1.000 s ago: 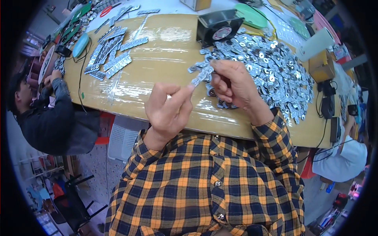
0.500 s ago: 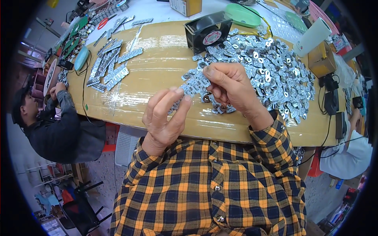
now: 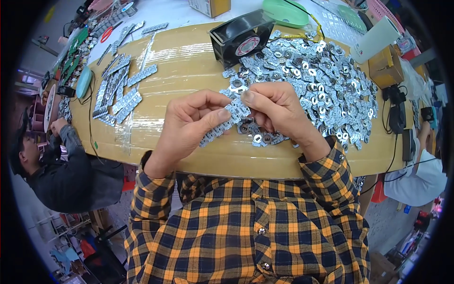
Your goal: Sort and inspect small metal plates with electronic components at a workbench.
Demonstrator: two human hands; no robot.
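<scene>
Left hand (image 3: 182,123), on the near side of the fan (image 3: 241,39) and left of it, pinches a silvery strip (image 3: 240,111) between thumb and bent fingers. Right hand (image 3: 279,105), on the near side of the fan and a little to its right, nips the strip's far end between thumb and forefinger, its other fingers curled in. Held slantwise between the two, the strip lies almost straight toward the wearer from the fan, its lower end sticking out beneath the left hand. Farthest left of the fan sits a person in dark clothes (image 3: 71,173), arms reaching to the table edge. Next comes a pale blue dish (image 3: 83,82), well left of the fan, then red scissors (image 3: 107,34), also left but farther back. Loose strips (image 3: 127,107) lie heaped and crossed left of the fan on the brown-covered worktop (image 3: 184,57). Behind the fan, slightly left, stands a carton (image 3: 209,6); behind it to the right is a green plate (image 3: 285,13). Small metal pieces form a wide pile (image 3: 324,90) right of the fan, spreading toward the wearer. Beyond that, farther right of the fan, are a white cylinder (image 3: 375,40), a brown box (image 3: 386,68), a black adapter (image 3: 397,118) and someone in white (image 3: 416,180).
</scene>
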